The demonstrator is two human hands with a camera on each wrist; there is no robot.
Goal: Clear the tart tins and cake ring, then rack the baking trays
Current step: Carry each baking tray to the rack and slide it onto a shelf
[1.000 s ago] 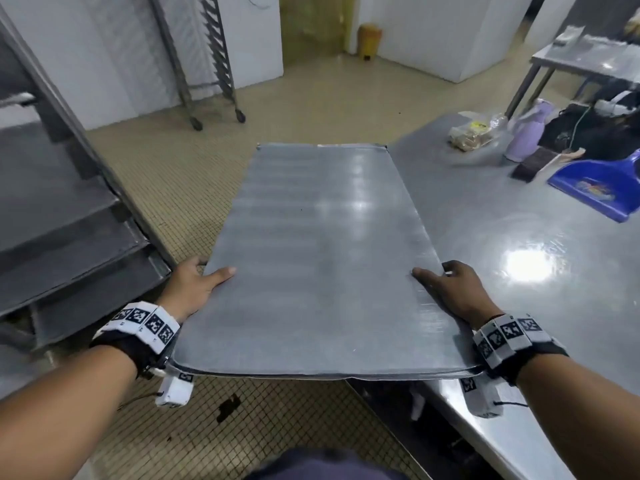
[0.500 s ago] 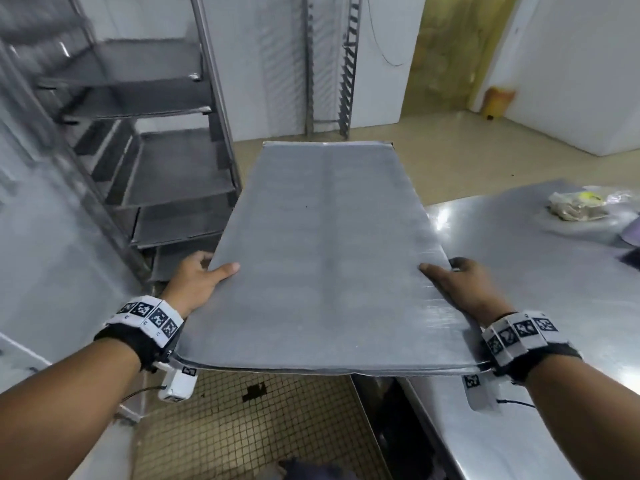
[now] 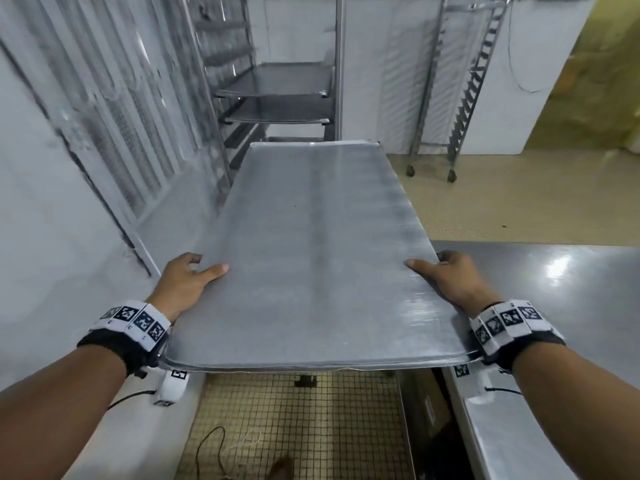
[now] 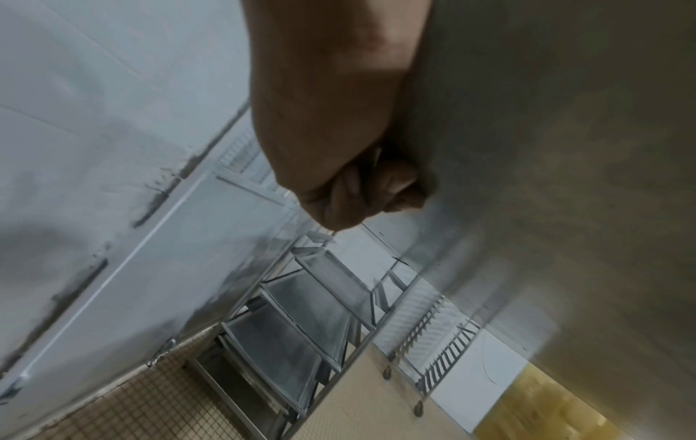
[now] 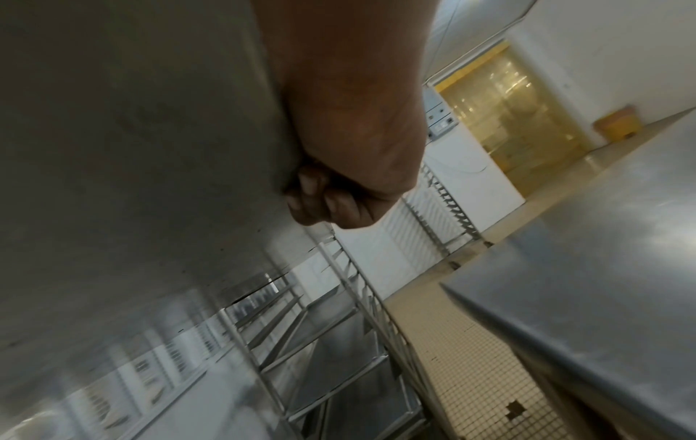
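Tray [image 3: 311, 258] gripped by both hands, left hand [image 3: 183, 285] and right hand [image 3: 450, 282] on its side edges, rack [image 3: 277, 98] holding trays beyond them, tabletop [image 3: 571, 289] right of the right hand.

A commercial bakery kitchen: wheeled tray racks [image 3: 450, 81] at top centre, steel counter [image 3: 571, 306] at right, tiled floor [image 3: 294, 427], white panelled walls.
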